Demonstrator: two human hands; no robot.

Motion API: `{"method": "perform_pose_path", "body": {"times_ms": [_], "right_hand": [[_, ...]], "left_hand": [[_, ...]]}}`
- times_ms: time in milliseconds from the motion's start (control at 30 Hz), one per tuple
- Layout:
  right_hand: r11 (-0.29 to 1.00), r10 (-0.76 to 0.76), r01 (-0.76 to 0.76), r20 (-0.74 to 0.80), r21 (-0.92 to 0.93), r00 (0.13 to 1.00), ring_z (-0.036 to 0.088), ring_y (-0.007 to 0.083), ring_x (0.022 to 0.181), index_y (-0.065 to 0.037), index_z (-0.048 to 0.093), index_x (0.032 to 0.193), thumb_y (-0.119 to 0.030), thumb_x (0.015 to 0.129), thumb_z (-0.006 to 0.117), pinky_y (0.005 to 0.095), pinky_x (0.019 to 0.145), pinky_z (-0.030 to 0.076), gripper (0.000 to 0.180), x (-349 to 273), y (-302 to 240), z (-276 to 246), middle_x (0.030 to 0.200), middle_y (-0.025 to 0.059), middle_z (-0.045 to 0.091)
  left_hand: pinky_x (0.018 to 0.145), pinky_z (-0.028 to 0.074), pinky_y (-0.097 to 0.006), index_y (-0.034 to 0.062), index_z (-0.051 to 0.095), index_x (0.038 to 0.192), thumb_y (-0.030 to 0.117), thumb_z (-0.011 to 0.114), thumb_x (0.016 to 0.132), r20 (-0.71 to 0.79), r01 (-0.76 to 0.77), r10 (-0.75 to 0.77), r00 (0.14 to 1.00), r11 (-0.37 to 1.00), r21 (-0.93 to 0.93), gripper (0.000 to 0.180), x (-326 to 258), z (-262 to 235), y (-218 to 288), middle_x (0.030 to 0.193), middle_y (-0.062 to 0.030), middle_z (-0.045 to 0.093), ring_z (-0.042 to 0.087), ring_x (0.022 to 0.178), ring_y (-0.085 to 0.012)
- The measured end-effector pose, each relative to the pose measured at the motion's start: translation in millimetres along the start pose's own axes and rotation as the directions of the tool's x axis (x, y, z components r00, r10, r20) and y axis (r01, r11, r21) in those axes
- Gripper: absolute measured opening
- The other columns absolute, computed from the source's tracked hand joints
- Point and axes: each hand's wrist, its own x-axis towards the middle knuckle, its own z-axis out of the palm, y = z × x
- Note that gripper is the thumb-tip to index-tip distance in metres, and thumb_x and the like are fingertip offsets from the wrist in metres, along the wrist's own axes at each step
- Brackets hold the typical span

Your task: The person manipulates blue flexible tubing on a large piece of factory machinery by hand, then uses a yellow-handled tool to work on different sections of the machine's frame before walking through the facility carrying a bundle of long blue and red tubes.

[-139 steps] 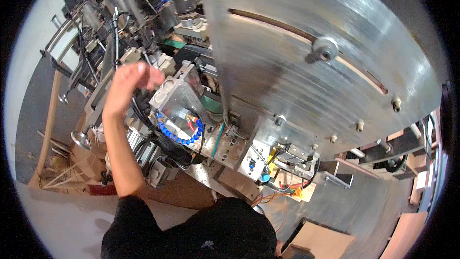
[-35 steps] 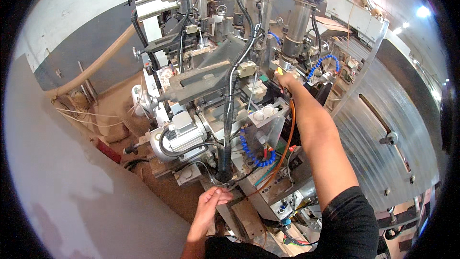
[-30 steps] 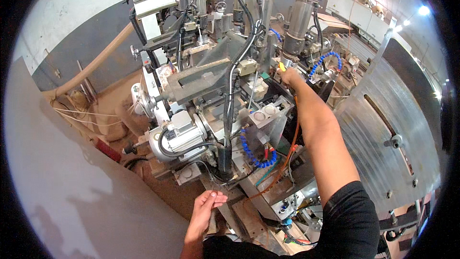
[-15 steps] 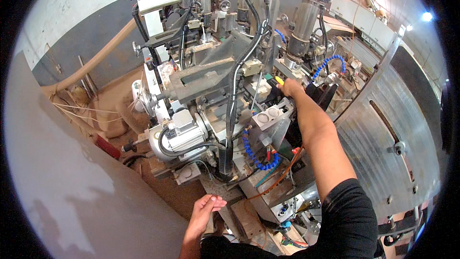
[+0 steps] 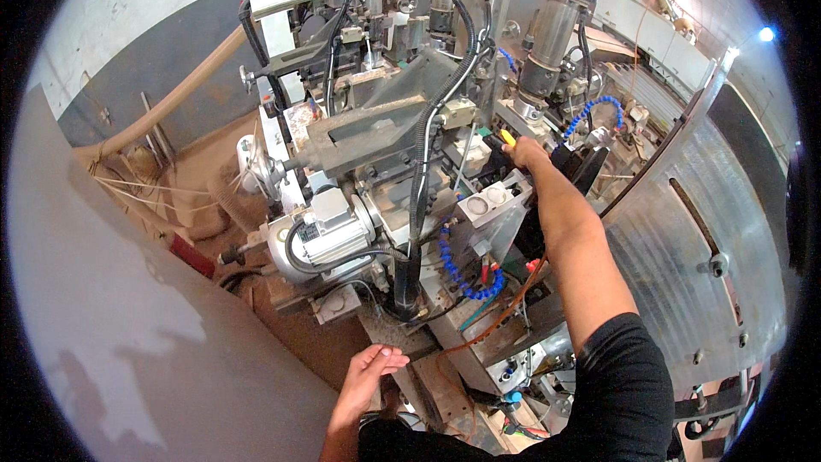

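- Far left: I note a plain grey panel [image 5: 162,325] and, beyond it, a tan duct [image 5: 175,98] slanting over a floor [image 5: 218,141] coated in brown dust.
- Left of centre: a pale ribbed motor [image 5: 329,235] sits on the machine, below a grey bracket [image 5: 363,133] with dust on its upper face. I find no sign of work at the motor.
- Lower centre: I have the left hand [image 5: 372,372] well apart from the tool, thumb and fingers drawn together, nothing visible between them. Contact with the metal ledge nearby cannot be confirmed.
- Centre: a blue jointed hose [image 5: 453,272] curves beside a clear-sided block. An orange hose [image 5: 511,312] runs up to the right forearm; I cannot see where it ends.
- Right of centre: the yellow-tipped tool [image 5: 508,137] projects from the right hand [image 5: 528,154], among the machine parts below an upright spindle. Fingers appear curled round it; their exact grip is hidden.
- Progress: the tool is in hand and at the machine, so I judge work under way, not finished. Setting the tool down is outstanding; the share completed cannot be told.
- Far right: a broad slotted metal plate [image 5: 654,239] stands beside the right arm, with no hand on it.
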Motion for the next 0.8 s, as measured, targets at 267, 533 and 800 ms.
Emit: {"method": "perform_pose_path", "body": {"times_ms": [267,533,800], "right_hand": [[0.998,-0.037,0.039,-0.063,0.041,0.997,0.061,0.0381,0.108,0.001,0.063,0.114,-0.056,0.089,0.057,0.0462,0.091,0.048,0.063,5.2,6.0,7.5,0.114,0.0235,0.064],[0.998,-0.056,0.055,-0.038,-0.034,0.998,0.063,0.0291,0.109,-0.012,0.066,0.116,-0.056,0.086,0.061,0.0438,0.090,0.050,0.054,9.5,16.3,8.7,0.117,0.0113,0.066],[0.995,-0.081,0.085,-0.066,0.053,0.994,0.062,0.0360,0.107,-0.003,0.064,0.115,-0.058,0.089,0.056,0.0451,0.090,0.049,0.061,-1.0,19.7,10.1,0.114,0.0200,0.065]], "left_hand": [[0.083,0.052,-0.034,0.0010,0.061,0.104,0.026,0.046,0.102,0.017,0.008,-0.007,1.000,1.000,-0.013,0.029,3.7,-9.6,-10.8,0.096,-0.0137,0.070,0.067,0.090,-0.0210],[0.081,0.053,-0.033,0.0015,0.062,0.102,0.027,0.048,0.101,-0.061,0.017,-0.017,0.998,1.000,-0.001,0.029,3.1,-3.9,-3.7,0.092,-0.0128,0.071,0.068,0.087,-0.0206],[0.082,0.052,-0.031,-0.0004,0.062,0.103,0.025,0.049,0.101,-0.057,0.010,-0.012,0.998,0.999,-0.035,0.029,3.9,-5.9,-13.0,0.093,-0.0130,0.070,0.068,0.089,-0.0201]]}}
